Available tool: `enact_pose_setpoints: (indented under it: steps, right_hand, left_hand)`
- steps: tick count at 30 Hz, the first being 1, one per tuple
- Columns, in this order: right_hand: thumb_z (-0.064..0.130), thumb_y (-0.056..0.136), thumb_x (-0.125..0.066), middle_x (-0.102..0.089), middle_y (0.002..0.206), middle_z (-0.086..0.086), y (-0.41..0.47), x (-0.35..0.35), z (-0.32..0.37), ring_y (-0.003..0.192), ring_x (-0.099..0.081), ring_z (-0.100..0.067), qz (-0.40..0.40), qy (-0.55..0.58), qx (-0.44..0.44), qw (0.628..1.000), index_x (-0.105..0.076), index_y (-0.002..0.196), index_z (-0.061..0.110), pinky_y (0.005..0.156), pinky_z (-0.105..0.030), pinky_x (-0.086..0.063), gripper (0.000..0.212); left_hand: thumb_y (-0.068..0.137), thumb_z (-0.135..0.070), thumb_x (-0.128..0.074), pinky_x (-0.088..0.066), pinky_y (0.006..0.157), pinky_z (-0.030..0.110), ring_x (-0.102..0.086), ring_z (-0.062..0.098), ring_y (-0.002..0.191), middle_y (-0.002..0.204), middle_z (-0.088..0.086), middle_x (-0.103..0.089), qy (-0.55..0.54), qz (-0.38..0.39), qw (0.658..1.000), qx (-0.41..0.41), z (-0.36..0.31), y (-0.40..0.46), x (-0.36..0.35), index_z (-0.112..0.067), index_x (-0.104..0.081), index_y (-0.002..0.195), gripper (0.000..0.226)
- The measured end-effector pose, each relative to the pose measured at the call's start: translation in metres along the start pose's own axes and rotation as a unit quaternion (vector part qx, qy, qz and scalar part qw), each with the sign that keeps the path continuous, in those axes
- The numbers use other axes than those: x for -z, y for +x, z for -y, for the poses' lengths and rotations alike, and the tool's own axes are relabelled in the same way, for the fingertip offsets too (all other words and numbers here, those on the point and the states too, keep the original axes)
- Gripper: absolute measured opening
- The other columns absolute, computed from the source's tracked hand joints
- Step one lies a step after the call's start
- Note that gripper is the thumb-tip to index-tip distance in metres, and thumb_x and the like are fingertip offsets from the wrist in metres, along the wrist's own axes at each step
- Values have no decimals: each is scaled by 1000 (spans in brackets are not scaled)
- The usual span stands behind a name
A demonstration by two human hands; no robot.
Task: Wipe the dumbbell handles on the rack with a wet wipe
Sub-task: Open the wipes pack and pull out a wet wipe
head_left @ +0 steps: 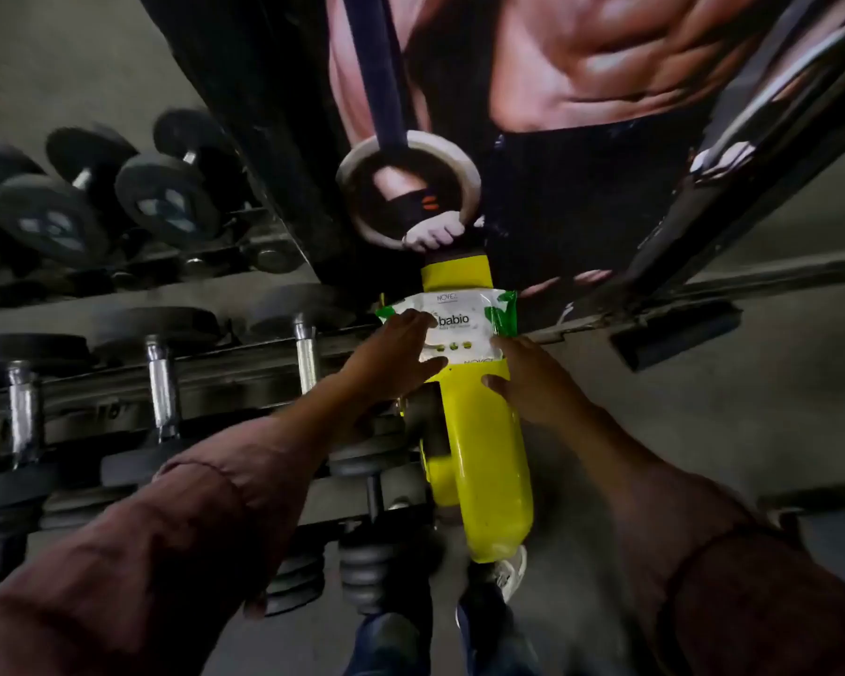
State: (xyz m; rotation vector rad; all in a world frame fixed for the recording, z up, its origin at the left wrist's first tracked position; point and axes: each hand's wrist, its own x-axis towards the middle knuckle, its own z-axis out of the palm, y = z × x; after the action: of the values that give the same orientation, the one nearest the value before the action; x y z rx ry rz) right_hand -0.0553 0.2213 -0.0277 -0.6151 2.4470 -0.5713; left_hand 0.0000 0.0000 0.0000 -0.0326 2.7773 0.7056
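Note:
A white and green wet wipe pack (464, 317) lies on top of the yellow end post (479, 446) of the dumbbell rack. My left hand (391, 353) lies on the pack's left side with straight fingers. My right hand (532, 378) touches the pack's right lower corner, fingers extended and thumb spread below. Dumbbells with chrome handles (161, 383) sit in a row on the rack to the left. No loose wipe is visible in either hand.
More black dumbbells (167, 200) fill the upper shelf at the left. A large poster (508, 114) covers the wall behind the rack. A dark metal frame (732, 187) slants at the right. My shoes (503, 578) stand on the grey floor below.

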Motion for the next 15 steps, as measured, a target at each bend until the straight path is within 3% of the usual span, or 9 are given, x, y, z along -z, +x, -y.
enact_pose_setpoints:
  steps: [8, 15]
  right_hand:
    - [30, 95, -64, -43, 150, -9, 36, -12, 0, 134, -46, -29, -49, 58, -27, 997, -26, 155, 24, 105, -45, -45, 72]
    - [32, 96, -63, -48, 146, -9, 55, -29, -3, 131, -49, -28, -117, 53, -33, 991, -35, 151, 21, 101, -42, -46, 63]
  left_hand:
    - [86, -37, -77, -43, 105, 44, -46, 36, 130, 144, 15, -49, 95, -6, 994, -58, 16, 62, -17, -7, -47, 145, 72]
    - [74, -37, -86, -47, 86, 45, -52, 37, 107, 118, 18, -56, 154, -42, 982, -97, 19, 79, -28, -3, -59, 117, 61]
